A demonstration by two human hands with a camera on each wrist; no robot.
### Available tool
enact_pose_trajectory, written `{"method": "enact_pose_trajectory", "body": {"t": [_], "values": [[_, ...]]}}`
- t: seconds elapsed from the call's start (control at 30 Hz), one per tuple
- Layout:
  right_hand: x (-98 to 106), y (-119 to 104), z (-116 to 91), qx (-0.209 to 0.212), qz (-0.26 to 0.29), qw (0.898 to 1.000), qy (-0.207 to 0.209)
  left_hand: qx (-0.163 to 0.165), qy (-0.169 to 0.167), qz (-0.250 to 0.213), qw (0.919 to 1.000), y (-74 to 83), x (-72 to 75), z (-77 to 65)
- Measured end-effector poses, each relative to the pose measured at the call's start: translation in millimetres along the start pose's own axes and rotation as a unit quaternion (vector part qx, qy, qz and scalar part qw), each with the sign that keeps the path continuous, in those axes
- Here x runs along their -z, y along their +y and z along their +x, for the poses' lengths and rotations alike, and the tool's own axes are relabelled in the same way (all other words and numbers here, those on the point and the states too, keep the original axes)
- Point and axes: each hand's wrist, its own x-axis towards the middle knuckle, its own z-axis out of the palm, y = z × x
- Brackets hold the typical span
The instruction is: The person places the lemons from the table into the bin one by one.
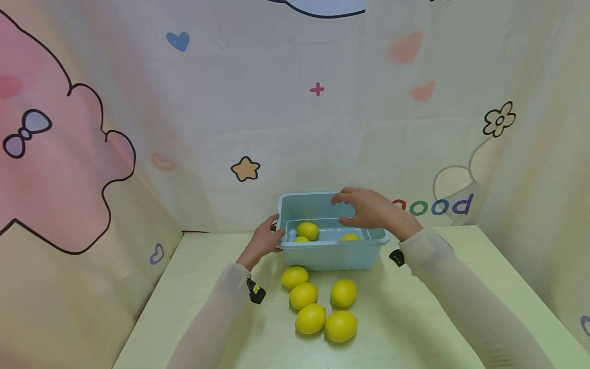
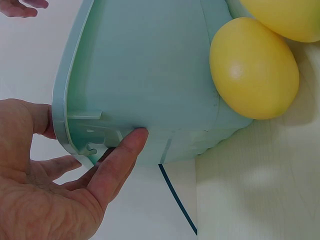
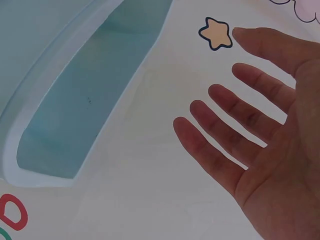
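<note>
A light blue plastic bin [image 1: 329, 256] stands on the table, and three lemons [image 1: 308, 231] show inside it. My left hand [image 1: 264, 238] grips the bin's left end. In the left wrist view, the thumb of that hand [image 2: 55, 175] lies over the rim while its fingers press the outer end wall beneath. Over the bin's right part hovers my right hand [image 1: 369, 207], its fingers spread and holding nothing. The right wrist view shows that palm [image 3: 280, 165] bare, apart from the bin's rim [image 3: 35, 177]. Several more lemons [image 1: 341, 326] lie on the table in front of the bin.
Behind the bin hangs a pale printed curtain [image 1: 295, 128], which also closes off both sides. The light wooden table [image 1: 415, 318] reaches back to it. Small black devices [image 1: 255, 291] are strapped at both wrists.
</note>
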Motion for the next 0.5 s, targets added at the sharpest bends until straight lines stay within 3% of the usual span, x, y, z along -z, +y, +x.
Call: {"method": "enact_pose_trajectory", "body": {"t": [0.2, 0.5], "values": [[-1.0, -10.4, -12.5, 0.008, 0.0, 1.0, 0.021, -0.003, -0.001, 0.001, 1.0, -0.4, -0.3, -1.0], [-11.5, -15.3, -28.8, 0.057, 0.0, 0.996, 0.065, -0.006, 0.002, 0.004, 1.0, -1.3, -0.9, -0.9]]}}
